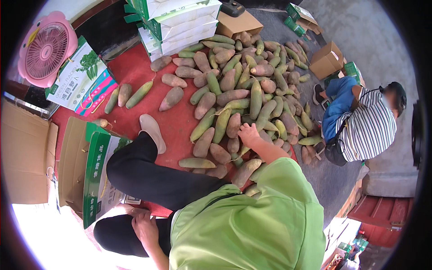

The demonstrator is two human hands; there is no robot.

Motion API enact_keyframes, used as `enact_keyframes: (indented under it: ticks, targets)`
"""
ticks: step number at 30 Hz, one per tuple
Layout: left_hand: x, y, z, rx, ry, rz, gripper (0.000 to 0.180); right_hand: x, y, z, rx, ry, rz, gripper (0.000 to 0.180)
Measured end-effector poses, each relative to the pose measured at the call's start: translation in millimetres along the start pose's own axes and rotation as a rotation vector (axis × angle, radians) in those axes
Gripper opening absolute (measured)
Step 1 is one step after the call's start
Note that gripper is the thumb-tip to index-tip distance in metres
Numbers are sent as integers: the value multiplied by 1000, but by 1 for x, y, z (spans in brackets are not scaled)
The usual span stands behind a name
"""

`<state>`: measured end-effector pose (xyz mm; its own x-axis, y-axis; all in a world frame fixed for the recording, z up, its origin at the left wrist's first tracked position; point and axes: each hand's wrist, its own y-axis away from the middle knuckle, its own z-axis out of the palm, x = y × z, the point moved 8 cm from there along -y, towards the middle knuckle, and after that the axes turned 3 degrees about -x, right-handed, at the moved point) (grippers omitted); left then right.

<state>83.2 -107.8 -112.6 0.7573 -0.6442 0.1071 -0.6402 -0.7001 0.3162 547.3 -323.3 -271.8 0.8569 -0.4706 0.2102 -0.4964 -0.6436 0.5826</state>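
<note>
Radishes [256, 99]: heaped on the red mat [177, 143].
Right hand [248, 134]: on them, fingers bent; I cannot tell whether it grips one.
Left hand [145, 226]: loosely open on the leg [116, 235].

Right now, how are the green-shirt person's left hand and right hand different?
The right hand is out at the radishes; the left hand rests on the black trousers. The right hand is higher in the picture; the left hand is lower. Both are bare.
</note>
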Motion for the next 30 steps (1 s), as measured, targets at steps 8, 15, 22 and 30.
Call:
enact_keyframes:
  ticks: [8, 15, 22, 30]
  targets:
    - [0, 2, -2, 18, -20, 0, 22, 28, 3, 31, 5, 312, -68, 26]
    - [4, -5, -12, 14, 45, 0, 17, 47, 6, 12, 4, 276, -95, 20]
    - [-3, -1, -23, 55, 181, -33, 15, 52, -13, 31, -60, 413, -143, 24]
    - [-29, 12, -135, 772, 153, -26, 24, 23, 18, -61, 150, 38, -142, 45]
